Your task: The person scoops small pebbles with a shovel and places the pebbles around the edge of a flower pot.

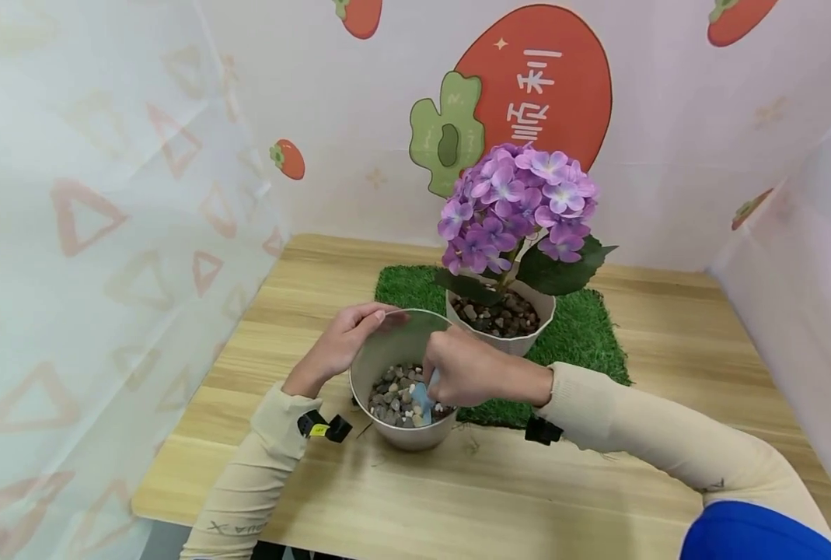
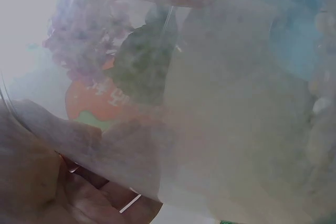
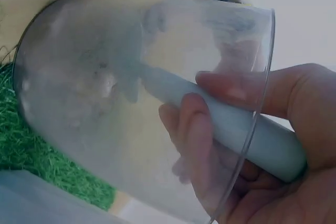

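A clear, rounded container (image 1: 410, 442) with pebbles (image 1: 387, 400) in its bottom stands on the table, its mouth toward me. My left hand (image 1: 341, 342) holds its far left rim, thumb at the edge and fingers partly hidden behind the wall. Inside the mouth, my right hand (image 1: 467, 367) grips a small light-blue trowel (image 1: 422, 403), its blade among the pebbles. In the right wrist view, thumb and fingers wrap the thick trowel handle (image 3: 231, 121), seen partly through the hazy wall. The left wrist view looks through the same cloudy wall (image 2: 226, 129); the blade (image 2: 296, 45) shows faintly blue.
Just behind the container, a white pot (image 1: 506, 344) of brown pebbles holds purple hydrangea flowers (image 1: 520, 206). It stands on a green artificial grass mat (image 1: 586, 342). Printed cloth walls (image 1: 359, 101) enclose the wooden table (image 1: 513, 498) at the back and both sides.
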A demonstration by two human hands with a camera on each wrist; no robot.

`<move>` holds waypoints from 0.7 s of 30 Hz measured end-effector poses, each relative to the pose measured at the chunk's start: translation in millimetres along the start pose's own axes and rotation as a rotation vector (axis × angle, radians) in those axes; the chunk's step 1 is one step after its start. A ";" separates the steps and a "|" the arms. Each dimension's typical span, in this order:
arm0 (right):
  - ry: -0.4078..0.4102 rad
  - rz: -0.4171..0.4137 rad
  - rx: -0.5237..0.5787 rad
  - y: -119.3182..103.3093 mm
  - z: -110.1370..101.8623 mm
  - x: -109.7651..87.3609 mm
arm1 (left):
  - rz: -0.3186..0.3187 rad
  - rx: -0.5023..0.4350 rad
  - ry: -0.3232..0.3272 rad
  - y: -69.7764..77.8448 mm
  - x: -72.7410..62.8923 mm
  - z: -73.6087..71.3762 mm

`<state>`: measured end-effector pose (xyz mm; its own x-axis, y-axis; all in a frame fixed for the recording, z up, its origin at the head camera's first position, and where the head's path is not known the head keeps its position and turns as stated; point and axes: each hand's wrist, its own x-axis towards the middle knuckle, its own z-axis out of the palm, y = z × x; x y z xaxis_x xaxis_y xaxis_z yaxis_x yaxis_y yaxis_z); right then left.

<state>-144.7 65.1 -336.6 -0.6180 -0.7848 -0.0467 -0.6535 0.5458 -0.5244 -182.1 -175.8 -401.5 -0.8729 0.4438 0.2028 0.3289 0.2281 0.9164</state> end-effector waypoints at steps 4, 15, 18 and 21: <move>0.087 0.049 0.052 -3.6 7.2 0.1 | 0.013 0.014 -0.006 3.0 2.5 -1.8; 0.249 0.065 0.094 -4.0 23.3 4.6 | 0.019 0.023 -0.014 3.5 1.4 -2.6; 0.264 0.058 0.113 -2.9 22.9 1.9 | 0.006 0.023 -0.017 3.2 0.6 -3.3; 0.285 0.059 0.135 -1.6 22.4 -3.4 | 0.010 0.031 -0.027 2.0 1.5 -3.2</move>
<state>-131.8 60.3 -354.6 -0.7632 -0.6284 0.1501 -0.5608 0.5289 -0.6371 -183.9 -177.5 -398.3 -0.8595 0.4694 0.2022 0.3492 0.2504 0.9030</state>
